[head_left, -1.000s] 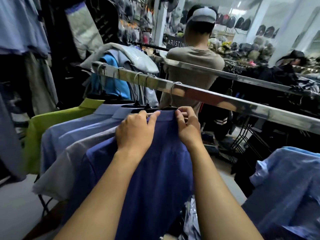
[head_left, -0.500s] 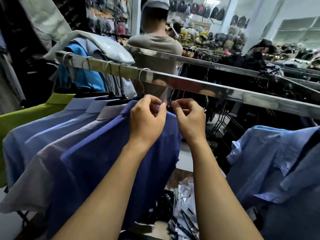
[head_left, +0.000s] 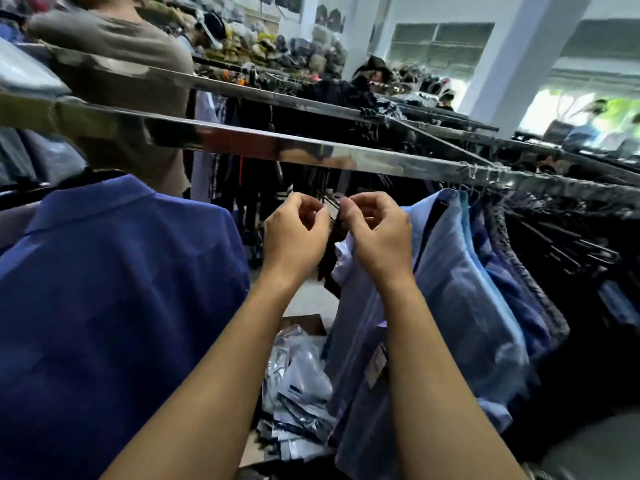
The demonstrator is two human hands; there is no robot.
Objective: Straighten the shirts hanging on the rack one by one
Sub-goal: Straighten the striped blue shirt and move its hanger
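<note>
The dark blue shirt hangs at the left on the chrome rail, and no hand touches it. Right of a gap on the rail hangs a light blue shirt, first in a tight row of blue shirts. My right hand is at its collar with fingers curled, and pale fabric bunches under the thumb side. My left hand hovers just left of it in the gap, fingers curled, with nothing visible in it. Thin black hanger wires show between the two hands.
A second rail with dark clothes runs behind. A person in a tan shirt stands beyond the rack at the upper left. Plastic-wrapped packets lie on the floor below the gap. Dark garments crowd the rail at the right.
Both hands have let go of the dark blue shirt's collar and moved right along the rail to the light blue shirt. The view has swung right with them.
</note>
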